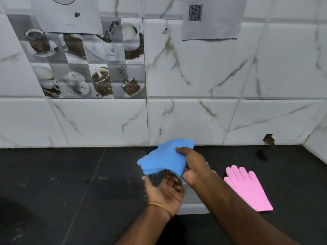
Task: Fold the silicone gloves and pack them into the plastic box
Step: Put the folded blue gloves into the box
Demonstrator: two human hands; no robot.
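Blue glove [166,156], folded, sits pinched in my right hand [192,167] above the clear plastic box [192,197]. My left hand [164,190] steadies the box, fingers curled. Pink glove [247,188] lies flat on the black counter [70,183].

We find bare table [70,183] left of our hands; on the right the pink glove [247,188] lies flat, and the tiled wall [194,112] closes the far edge.

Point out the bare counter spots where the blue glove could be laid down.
Bare counter runs left of the left hand to the wall, and right of the pink glove. It is crowded between: both hands, the blue glove in the right hand, the clear box.
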